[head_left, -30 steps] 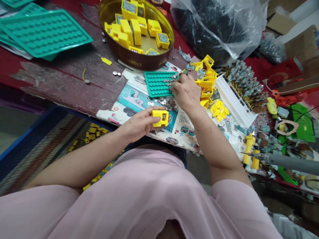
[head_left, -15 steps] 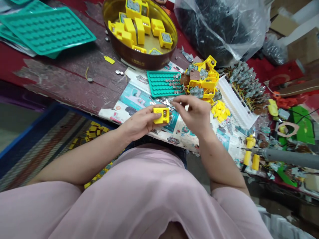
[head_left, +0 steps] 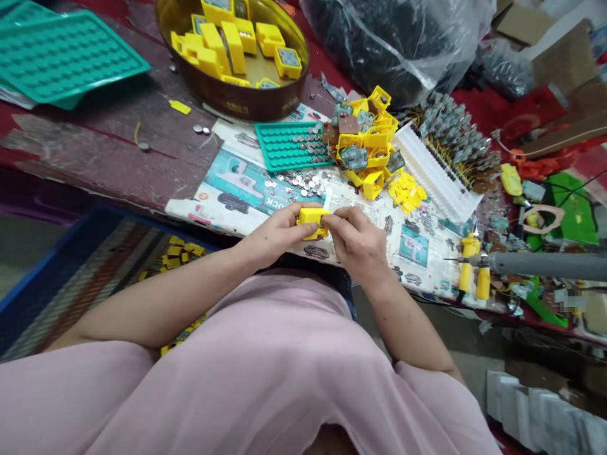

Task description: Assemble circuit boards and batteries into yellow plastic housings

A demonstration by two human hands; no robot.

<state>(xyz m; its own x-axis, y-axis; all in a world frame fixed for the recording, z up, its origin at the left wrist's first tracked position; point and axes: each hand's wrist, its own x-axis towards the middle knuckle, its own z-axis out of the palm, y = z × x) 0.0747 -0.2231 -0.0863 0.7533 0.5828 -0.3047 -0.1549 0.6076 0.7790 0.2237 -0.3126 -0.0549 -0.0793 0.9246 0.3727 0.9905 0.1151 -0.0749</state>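
Note:
My left hand (head_left: 275,235) grips a small yellow plastic case (head_left: 311,216) at the table's front edge, its thumb pressed on the near side. At the case's right side, my right hand (head_left: 358,243) has its thumb and forefinger pinched together against the opening. Whatever lies between those fingertips is hidden. Just beyond the hands, loose button cells (head_left: 310,184) are scattered on the printed cardboard (head_left: 303,136). A teal dimpled tray (head_left: 275,146) behind them holds more cells along its right side. Open yellow cases with grey parts (head_left: 374,139) are heaped beside that tray.
A round tin (head_left: 227,104) of yellow cases stands at the back. Teal trays (head_left: 71,57) lie far left. Small yellow pieces (head_left: 406,191), a white rack (head_left: 439,174) and a soldering iron (head_left: 535,265) are on the right. A blue-rimmed crate (head_left: 57,265) sits below left.
My right hand has moved from above the loose button cells down to the yellow case, its fingertips now against it. The case has tilted in my left hand. The whole view has shifted slightly.

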